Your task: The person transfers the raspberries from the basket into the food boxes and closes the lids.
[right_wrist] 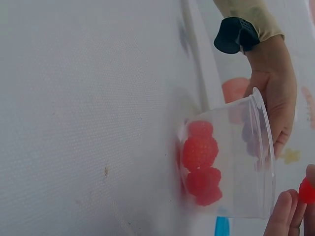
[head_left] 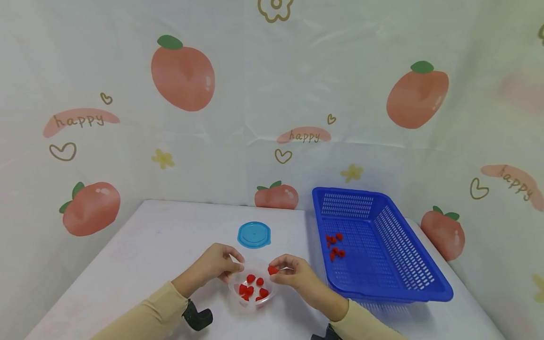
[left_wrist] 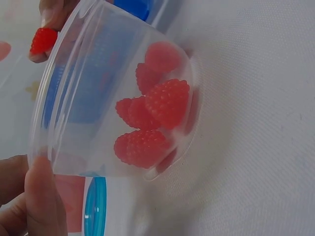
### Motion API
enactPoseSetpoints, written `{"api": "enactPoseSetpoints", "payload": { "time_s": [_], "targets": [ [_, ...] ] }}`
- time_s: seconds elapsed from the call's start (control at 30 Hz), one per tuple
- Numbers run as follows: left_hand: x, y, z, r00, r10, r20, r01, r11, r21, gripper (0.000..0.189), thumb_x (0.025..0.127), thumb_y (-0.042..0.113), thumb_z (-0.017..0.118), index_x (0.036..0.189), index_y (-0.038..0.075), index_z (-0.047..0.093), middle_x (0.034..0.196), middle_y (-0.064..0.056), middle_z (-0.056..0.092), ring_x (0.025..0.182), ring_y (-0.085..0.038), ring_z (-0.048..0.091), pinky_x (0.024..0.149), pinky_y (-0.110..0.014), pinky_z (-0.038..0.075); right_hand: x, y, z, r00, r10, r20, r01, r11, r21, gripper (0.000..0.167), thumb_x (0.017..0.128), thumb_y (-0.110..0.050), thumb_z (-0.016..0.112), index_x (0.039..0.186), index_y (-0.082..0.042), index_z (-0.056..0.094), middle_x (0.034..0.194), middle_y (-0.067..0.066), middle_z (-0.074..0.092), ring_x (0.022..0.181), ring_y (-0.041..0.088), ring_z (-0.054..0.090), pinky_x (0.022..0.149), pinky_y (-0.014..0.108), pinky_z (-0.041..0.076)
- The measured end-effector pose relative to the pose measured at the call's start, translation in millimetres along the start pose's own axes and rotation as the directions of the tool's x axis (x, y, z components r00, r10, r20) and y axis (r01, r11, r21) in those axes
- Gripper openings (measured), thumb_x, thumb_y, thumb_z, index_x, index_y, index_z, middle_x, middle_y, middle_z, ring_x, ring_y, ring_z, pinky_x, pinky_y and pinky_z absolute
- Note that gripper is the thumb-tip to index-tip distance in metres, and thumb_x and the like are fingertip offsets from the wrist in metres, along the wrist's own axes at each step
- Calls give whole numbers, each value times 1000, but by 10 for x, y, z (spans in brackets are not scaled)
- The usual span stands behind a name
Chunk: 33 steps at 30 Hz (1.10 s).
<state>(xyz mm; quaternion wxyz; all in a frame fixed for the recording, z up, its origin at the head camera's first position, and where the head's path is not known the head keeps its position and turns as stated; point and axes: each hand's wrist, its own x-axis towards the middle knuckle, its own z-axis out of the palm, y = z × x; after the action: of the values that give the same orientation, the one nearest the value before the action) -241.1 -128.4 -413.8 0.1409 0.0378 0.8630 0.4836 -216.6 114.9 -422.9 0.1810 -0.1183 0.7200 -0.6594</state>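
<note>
A clear plastic tub (head_left: 253, 304) with several red raspberries (left_wrist: 167, 103) at its bottom stands on the white table. My left hand (head_left: 216, 263) pinches the tub's rim at its far left, thumb on the near side in the left wrist view. My right hand (head_left: 297, 274) holds a single raspberry (head_left: 273, 270) between thumb and fingers, at the tub's right rim. That same raspberry (right_wrist: 307, 191) shows at the edge of the right wrist view, above rim height and outside the pile.
A blue lid (head_left: 254, 235) lies flat behind the tub. To the right stands a large blue mesh basket (head_left: 391, 264), with several more raspberries (head_left: 335, 252) along its left side. A white cloth with fruit prints hangs behind the table.
</note>
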Motion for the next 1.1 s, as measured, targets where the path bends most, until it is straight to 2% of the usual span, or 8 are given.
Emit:
{"api": "enactPoseSetpoints", "payload": {
  "time_s": [0.5,0.87,1.1],
  "targets": [
    [9,-7,1,1000,-23,9,23,999,-30,20,83,16,76,98,5,69,58,-4,57,42,-12,51,50,-21,51,22,-39,53,1000,14,-12,-15,996,-89,27,83,-3,71,108,2,62,97,3,67,81,14,59,78,24,56],
    [15,-25,-8,1000,5,23,-5,999,-40,20,83,15,76,98,4,69,58,-4,57,43,-12,51,50,-22,53,34,-67,51,1000,-15,13,16,993,-117,26,82,-2,73,104,4,63,89,1,64,77,13,58,72,19,55],
    [10,-14,-7,1000,-2,20,3,999,-39,20,83,15,76,98,4,69,57,-4,57,43,-12,51,50,-21,52,31,-96,58,1000,-8,25,11,990,-139,25,81,0,73,104,3,63,88,2,64,76,13,59,74,21,56]
  ]
}}
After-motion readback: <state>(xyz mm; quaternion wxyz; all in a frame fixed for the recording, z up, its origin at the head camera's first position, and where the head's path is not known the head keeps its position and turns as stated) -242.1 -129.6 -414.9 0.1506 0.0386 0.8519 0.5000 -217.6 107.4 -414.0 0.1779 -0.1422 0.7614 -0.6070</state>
